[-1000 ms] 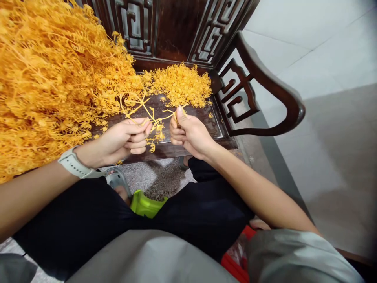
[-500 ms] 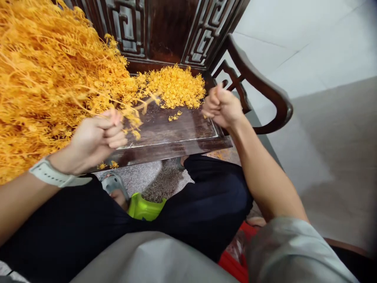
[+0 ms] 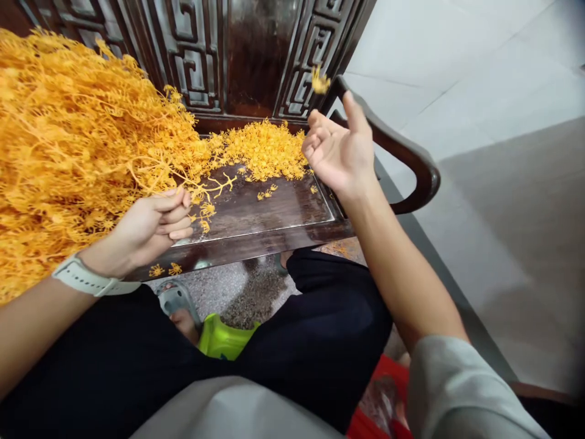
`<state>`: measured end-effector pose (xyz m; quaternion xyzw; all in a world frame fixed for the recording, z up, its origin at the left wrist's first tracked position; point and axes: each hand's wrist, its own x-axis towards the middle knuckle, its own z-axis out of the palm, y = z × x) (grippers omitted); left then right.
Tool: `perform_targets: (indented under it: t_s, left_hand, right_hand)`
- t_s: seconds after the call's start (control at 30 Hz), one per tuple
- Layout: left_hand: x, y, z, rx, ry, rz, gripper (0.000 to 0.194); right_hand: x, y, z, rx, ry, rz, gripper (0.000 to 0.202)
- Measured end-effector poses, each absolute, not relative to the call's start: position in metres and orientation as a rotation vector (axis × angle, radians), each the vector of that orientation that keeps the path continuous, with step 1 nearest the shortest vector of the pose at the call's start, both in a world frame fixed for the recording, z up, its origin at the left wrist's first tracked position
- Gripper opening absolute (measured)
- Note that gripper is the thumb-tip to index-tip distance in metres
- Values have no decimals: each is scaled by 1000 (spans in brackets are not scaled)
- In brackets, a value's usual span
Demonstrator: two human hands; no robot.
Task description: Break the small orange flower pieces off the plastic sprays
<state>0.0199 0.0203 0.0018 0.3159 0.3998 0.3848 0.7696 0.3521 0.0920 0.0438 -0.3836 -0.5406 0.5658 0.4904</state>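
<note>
My left hand, with a white watch on the wrist, is closed on a branching orange plastic sprig over the dark wooden seat. My right hand is raised above the seat's right side, palm up, fingers spread, holding nothing. A small orange piece is in the air just above its fingertips. A small heap of loose orange pieces lies at the back of the seat. A big pile of orange sprigs fills the left.
The carved wooden chair back stands behind, its curved armrest to the right of my right hand. A few orange pieces lie on the seat's front edge. A green stool and a grey sandal show below; something red lies lower right.
My hands pulled apart from the sprig. My right hand swung up to the right and opened, and an orange piece now flies off it. My left hand kept the sprig.
</note>
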Motion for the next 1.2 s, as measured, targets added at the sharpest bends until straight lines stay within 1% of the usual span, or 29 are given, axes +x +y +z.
perform_targets:
  t_s: [0.07, 0.13, 0.27, 0.33, 0.43, 0.47, 0.57, 0.7, 0.87, 0.93, 1.07, 1.2]
  left_hand:
    - [21, 22, -2, 673, 862, 818, 38]
    - [23, 22, -6, 669, 842, 798, 38]
    - [27, 22, -8, 712, 752, 754, 36]
    - [31, 22, -9, 732, 711, 746, 35]
    - [38, 21, -10, 716, 678, 742, 30]
    - [40, 21, -11, 701, 668, 737, 28]
    - [46, 20, -14, 646, 646, 710, 26]
    - [47, 19, -14, 571, 650, 713, 27]
    - [45, 16, -8, 553, 674, 714, 38]
    - [44, 15, -7, 567, 667, 707, 44]
    - [42, 14, -5, 575, 662, 712, 48]
    - [39, 17, 0, 577, 689, 768, 52]
  right_hand:
    - [351, 101, 47, -993, -1098, 1339, 37]
    - [347, 100, 40, -1036, -1100, 1387, 32]
    - [332, 84, 13, -1105, -1455, 1500, 31]
    - [323, 77, 1, -1109, -1677, 1591, 36]
    - [305, 68, -13, -966, -1936, 1695, 52]
    - [298, 65, -16, -880, -1965, 1704, 53]
    - [279, 56, -24, -683, -1907, 1697, 37]
    - [270, 50, -28, -686, -1818, 1675, 43]
    - [270, 53, -36, -906, -1711, 1524, 44]
    - [268, 55, -39, -936, -1709, 1515, 49]
    - [267, 59, -37, -776, -1768, 1657, 49]
    - [289, 72, -19, -702, -1881, 1605, 50]
